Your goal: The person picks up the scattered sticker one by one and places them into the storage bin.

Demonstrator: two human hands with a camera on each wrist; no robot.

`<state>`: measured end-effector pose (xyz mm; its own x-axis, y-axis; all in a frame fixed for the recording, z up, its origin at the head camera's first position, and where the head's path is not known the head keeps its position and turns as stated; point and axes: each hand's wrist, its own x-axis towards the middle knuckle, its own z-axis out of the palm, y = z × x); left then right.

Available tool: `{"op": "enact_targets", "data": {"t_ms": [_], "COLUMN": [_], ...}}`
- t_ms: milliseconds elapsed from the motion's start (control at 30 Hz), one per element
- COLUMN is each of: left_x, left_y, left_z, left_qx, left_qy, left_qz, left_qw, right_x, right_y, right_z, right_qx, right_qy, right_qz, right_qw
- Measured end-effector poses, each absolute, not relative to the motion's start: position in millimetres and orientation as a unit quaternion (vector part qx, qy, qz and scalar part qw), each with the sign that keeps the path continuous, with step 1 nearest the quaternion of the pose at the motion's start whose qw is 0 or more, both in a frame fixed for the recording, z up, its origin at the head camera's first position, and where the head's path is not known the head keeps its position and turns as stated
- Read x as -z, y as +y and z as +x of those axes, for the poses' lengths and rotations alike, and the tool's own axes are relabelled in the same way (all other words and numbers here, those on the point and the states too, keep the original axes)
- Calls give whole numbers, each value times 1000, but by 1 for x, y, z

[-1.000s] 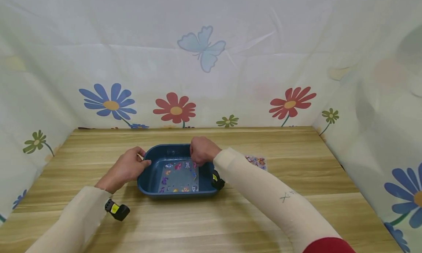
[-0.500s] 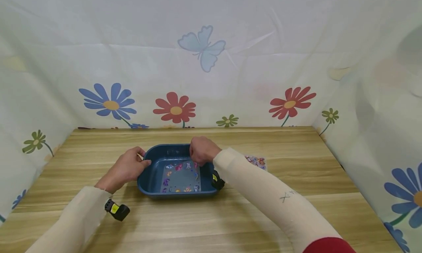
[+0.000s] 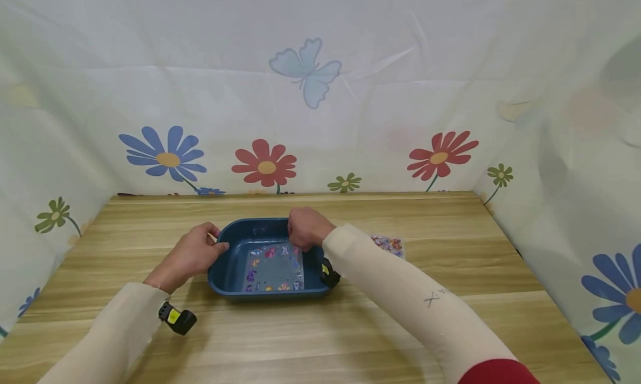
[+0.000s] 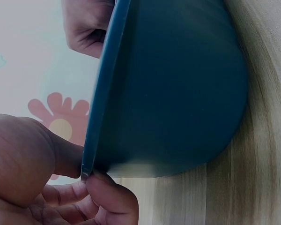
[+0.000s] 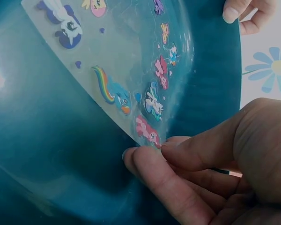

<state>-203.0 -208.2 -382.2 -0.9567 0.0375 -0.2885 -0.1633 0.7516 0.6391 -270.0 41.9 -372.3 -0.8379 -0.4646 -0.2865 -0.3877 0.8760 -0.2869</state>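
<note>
Staying put, hands (image 3: 195,253) pinching tray (image 3: 270,296), sheet (image 3: 274,268)

The blue basin (image 3: 227,271) looked like smooth plastic, glossy inside. The sticker sheet (image 3: 275,270) was thin, clear, shiny film. Pale wood grain with a soft sheen covered the smooth table (image 3: 250,345); the far backdrop (image 3: 400,111) looked like creased, faintly glossy sheeting, and the left sleeve (image 3: 115,328) like matt cloth.
</note>
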Motion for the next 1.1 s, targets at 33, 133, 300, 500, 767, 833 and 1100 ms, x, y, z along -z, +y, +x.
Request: {"op": "enact_targets", "data": {"t_ms": [33, 133, 300, 500, 767, 833, 1100], "left_x": [382, 382, 381, 380, 381, 381, 382], "left_y": [-208, -209, -209, -208, -208, -208, -208], "left_z": [-203, -203, -204, -204, -203, -203, -204], "left_qx": [-350, -351, -353, -353, -354, -353, -356], "left_qy": [925, 925, 924, 923, 923, 923, 921], "left_qz": [-34, -32, -31, -38, -39, -38, -41], "left_qw": [143, 143, 145, 149, 147, 146, 150], "right_x": [372, 372, 373, 372, 371, 370, 368], "right_y": [42, 42, 43, 42, 41, 41, 42], "right_z": [-270, -270, -271, -273, -271, -270, -270], "right_qx": [111, 113, 111, 102, 95, 96, 102], "right_qy": [953, 954, 957, 959, 960, 960, 958], "right_qz": [-222, -215, -210, -205, -202, -203, -199], "right_qw": [176, 175, 169, 165, 167, 169, 180]}}
